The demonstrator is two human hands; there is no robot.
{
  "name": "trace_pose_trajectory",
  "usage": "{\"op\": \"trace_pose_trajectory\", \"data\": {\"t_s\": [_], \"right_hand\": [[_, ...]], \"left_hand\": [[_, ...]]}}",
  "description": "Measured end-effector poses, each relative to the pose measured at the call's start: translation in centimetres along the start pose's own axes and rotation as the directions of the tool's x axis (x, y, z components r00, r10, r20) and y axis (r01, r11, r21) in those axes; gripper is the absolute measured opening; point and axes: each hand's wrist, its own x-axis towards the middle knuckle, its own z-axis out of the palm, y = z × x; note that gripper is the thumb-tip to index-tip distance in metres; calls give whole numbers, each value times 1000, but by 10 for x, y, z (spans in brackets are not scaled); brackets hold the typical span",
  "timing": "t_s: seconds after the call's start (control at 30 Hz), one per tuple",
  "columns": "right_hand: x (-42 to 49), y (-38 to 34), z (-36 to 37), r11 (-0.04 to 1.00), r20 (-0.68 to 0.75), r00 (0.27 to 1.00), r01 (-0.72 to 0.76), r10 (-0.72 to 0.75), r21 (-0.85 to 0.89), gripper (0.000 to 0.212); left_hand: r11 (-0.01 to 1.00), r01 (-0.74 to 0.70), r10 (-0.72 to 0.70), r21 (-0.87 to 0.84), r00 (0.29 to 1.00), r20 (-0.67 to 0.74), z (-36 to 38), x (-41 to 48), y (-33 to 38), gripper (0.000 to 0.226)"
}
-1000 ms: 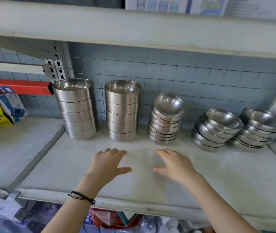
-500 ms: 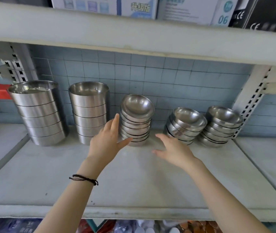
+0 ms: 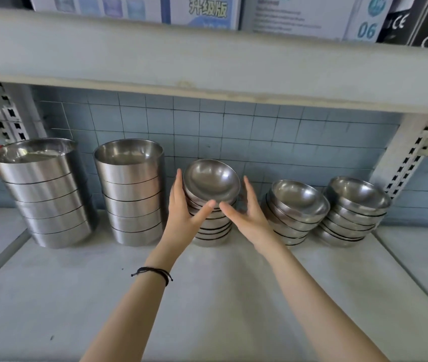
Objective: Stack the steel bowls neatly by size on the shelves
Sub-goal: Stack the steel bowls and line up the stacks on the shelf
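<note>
Where left hand (image 3: 181,218), right hand (image 3: 253,220) flank stack (image 3: 211,231), top bowl (image 3: 211,180) tilts forward.

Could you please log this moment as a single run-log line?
left hand: on left side of middle bowl stack | right hand: on its right side | fingers straight | stack: on shelf, top bowl tilted

Both forearms rise from the lower edge of the frame toward its centre. Left hand (image 3: 181,215) and right hand (image 3: 250,218): palms facing each other, fingers (image 3: 178,186) straight and pointing up, thumbs angled inward, tips almost meeting.
</note>
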Motion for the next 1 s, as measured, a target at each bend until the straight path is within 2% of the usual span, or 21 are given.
{"op": "trace_pose_trajectory", "data": {"t_s": [0.13,0.27,0.33,0.47,0.53,0.6,0.67,0.73,1.0], "right_hand": [[8,5,-2,999,69,997,42,-43,14,120],[17,4,-2,993,121,987,105,-110,50,93],[21,6,-1,991,99,987,122,-127,52,85],[25,3,2,988,52,988,145,-148,47,82],[27,2,2,986,47,986,160,-162,38,78],[28,2,1,984,66,982,174,-176,32,78],[27,3,0,983,84,980,178,-180,33,84],[27,4,1,983,86,980,179,-181,41,84],[27,-7,-2,978,23,979,204,-205,33,82]], "left_hand": [[998,-20,22,-52,999,33,-3,2,-4,105],[998,-12,11,-55,999,-33,-2,8,-7,109],[999,-6,3,-45,998,-59,-2,9,-7,106],[997,-62,57,-35,991,-118,1,12,0,63],[995,-82,77,-50,992,-105,0,13,2,57],[996,-40,37,-76,999,-39,-4,12,-2,67],[997,14,-12,-82,1000,23,-7,11,-8,103],[997,34,-31,-72,998,46,-10,11,-8,117],[997,25,-25,-69,1000,4,-8,16,-2,113]]}}
